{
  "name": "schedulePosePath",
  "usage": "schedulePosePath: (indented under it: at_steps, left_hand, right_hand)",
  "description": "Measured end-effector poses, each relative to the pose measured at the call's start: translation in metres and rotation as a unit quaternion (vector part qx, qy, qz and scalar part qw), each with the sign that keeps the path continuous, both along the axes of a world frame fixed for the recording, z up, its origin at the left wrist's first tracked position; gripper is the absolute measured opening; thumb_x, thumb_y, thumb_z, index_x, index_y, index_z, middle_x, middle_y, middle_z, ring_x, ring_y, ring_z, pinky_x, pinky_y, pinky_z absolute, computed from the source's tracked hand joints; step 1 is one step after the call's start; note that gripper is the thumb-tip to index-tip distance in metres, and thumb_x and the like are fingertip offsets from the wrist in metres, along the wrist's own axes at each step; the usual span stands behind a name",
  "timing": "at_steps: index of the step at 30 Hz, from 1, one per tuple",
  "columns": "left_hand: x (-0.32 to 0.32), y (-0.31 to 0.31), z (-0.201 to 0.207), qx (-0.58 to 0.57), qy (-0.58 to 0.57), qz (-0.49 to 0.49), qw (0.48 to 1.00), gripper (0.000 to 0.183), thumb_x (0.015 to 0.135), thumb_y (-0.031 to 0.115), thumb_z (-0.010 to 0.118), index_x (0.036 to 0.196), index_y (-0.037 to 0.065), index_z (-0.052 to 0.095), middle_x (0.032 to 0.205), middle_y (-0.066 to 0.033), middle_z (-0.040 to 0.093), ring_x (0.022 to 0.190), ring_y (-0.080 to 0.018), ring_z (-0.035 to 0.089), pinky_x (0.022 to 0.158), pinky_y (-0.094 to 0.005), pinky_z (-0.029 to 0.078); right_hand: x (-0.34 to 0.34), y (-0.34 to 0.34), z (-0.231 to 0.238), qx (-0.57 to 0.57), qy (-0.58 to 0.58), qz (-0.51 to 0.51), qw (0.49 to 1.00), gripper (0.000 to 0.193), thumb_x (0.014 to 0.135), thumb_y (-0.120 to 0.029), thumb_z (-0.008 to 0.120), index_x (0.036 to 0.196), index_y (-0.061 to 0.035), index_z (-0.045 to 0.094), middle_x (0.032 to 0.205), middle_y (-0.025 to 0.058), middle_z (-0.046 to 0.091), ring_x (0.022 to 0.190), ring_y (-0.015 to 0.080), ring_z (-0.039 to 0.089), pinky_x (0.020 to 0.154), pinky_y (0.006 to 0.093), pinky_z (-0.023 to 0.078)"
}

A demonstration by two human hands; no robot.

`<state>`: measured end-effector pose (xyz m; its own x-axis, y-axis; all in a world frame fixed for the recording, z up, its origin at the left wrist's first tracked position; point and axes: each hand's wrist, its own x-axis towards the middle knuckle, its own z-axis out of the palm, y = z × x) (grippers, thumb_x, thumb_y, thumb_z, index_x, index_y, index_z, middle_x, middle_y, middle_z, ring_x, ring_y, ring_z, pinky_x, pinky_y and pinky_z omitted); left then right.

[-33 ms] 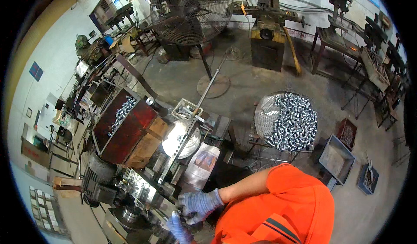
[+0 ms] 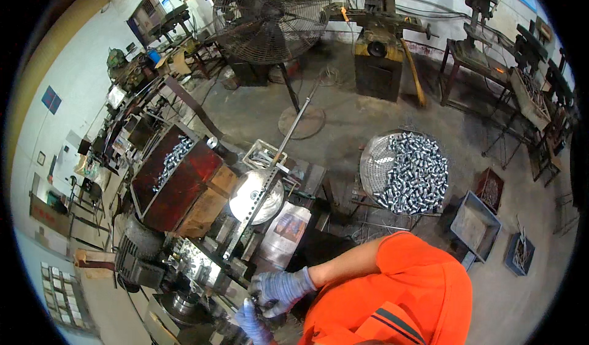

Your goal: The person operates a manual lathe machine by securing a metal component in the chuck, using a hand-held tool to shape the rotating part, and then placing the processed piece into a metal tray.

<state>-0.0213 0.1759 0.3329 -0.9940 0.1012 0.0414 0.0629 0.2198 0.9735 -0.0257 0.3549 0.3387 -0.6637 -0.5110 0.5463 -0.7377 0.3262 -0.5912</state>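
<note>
My right hand [image 2: 281, 291], in a grey-blue knit glove, reaches in from the right over the near end of a metalworking machine [image 2: 199, 268]. Its fingers curl around something small and dark that I cannot make out. Just below and left of it is my left hand [image 2: 251, 324], gloved alike, with its fingers pressed together near the same dark spot. What it holds is hidden. Beyond the hands lie a folded printed paper [image 2: 284, 234], a long perforated metal bar [image 2: 246, 220] and a round shiny plate [image 2: 240, 201].
A red-brown bin [image 2: 193, 188] of metal sleeves stands on the machine's far left. To the right, a round perforated tray [image 2: 375, 164] carries a heap of short shiny metal cylinders. A grey-blue crate [image 2: 491, 242] sits on the floor. A large fan [image 2: 272, 13] stands at the back.
</note>
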Motion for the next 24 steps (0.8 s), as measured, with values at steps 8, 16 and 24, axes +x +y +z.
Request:
schedulePosePath:
  at_steps: [8, 16, 24]
  left_hand:
    - [0.002, -0.012, -0.006, 0.01, -0.01, -0.004, 1.0, 0.041, 0.088, 0.032, 0.056, 0.068, -0.004, 0.062, 0.058, -0.0036, 0.059, 0.052, -0.0069, 0.048, 0.049, -0.0271, 0.037]
    - [-0.004, -0.011, 0.001, -0.008, -0.028, -0.039, 0.999, 0.042, 0.088, 0.034, 0.056, 0.069, -0.003, 0.063, 0.057, -0.0032, 0.059, 0.053, -0.0078, 0.049, 0.049, -0.0277, 0.038]
    - [0.01, -0.031, 0.035, -0.107, -0.028, -0.079, 0.991, 0.043, 0.088, 0.036, 0.052, 0.074, -0.004, 0.062, 0.057, -0.0006, 0.047, 0.056, -0.011, 0.039, 0.05, -0.0325, 0.033]
  right_hand:
    - [0.001, -0.009, 0.004, 0.011, 0.034, 0.006, 0.999, 0.035, 0.07, -0.042, 0.064, 0.059, -0.0087, 0.064, 0.092, 0.0157, 0.058, 0.088, 0.0336, 0.052, 0.075, 0.041, 0.044]
    - [-0.01, -0.013, -0.003, 0.046, 0.032, 0.013, 0.998, 0.038, 0.071, -0.042, 0.063, 0.056, -0.0071, 0.061, 0.08, 0.0132, 0.057, 0.081, 0.0318, 0.054, 0.069, 0.0404, 0.044]
    - [-0.012, -0.031, 0.018, 0.095, 0.056, 0.035, 0.993, 0.037, 0.073, -0.042, 0.058, 0.068, -0.0051, 0.058, 0.072, 0.014, 0.058, 0.069, 0.0337, 0.054, 0.065, 0.0448, 0.042]
